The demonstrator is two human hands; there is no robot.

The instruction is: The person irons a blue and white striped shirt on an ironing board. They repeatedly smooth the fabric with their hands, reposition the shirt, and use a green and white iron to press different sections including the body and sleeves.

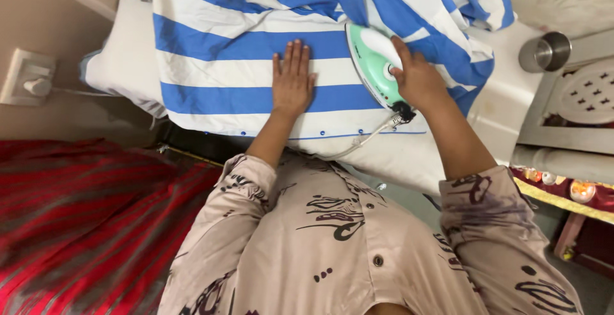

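Our right hand (416, 78) is clenched around the handle of the green and white iron (374, 65), which sits sole-down on the blue and white striped shirt (256, 72). Our left hand (292, 85) is released, lying flat with fingers spread on the cloth, just beside the iron on its left and apart from it.

The iron's long axis runs slantwise: its pointed nose aims away from us and slightly left, while its heel, where the white cord (364, 141) leaves it, points back toward our right forearm. The right hand is on the iron; the left is the nearer one to the flat stretch of stripes.

The shirt lies spread on a white padded surface (128, 65). Its buttoned hem runs along the near edge, close to our body. Beyond the iron's nose the cloth bunches into folds; to the left of our flat palm the stripes lie smooth and open. On the right, well apart from the iron, a steel cup (545, 51) stands near the edge of the padding. A wall socket (25, 78) sits at far left.
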